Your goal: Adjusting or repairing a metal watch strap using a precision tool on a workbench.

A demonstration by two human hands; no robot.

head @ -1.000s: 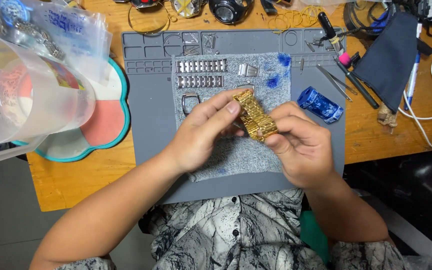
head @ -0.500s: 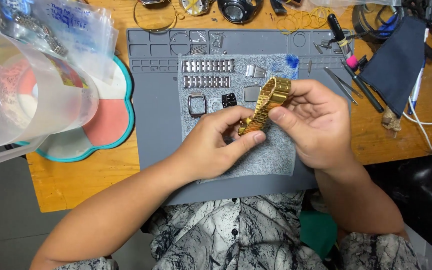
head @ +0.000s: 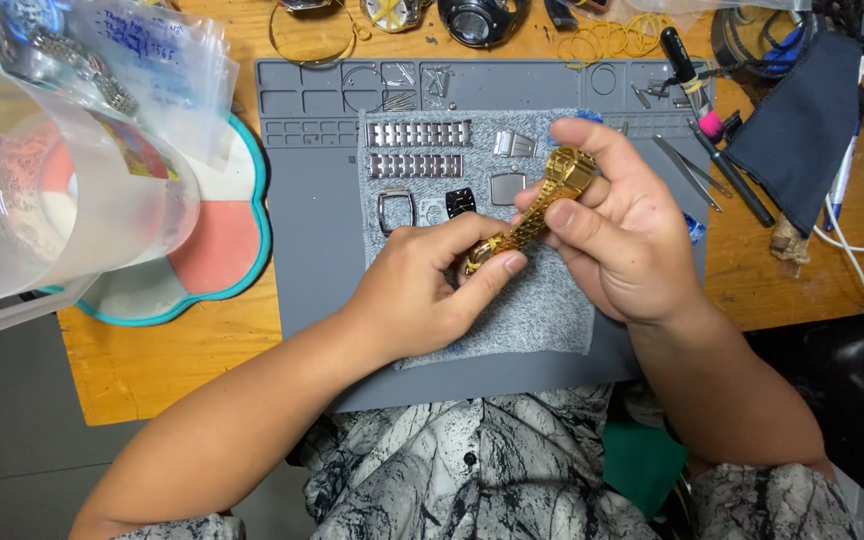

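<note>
Pinching a gold band [head: 537, 210] between thumbs and fingertips, the left hand [head: 422, 290] grips its lower end and the right hand [head: 622, 230] its upper, so a slip could drop it onto the 2 steel strips [head: 418, 150] just beyond the fingers.

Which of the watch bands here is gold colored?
The gold band held up between the left hand and right hand. The two silver bands lie flat in rows on the grey cloth, untouched.
</note>
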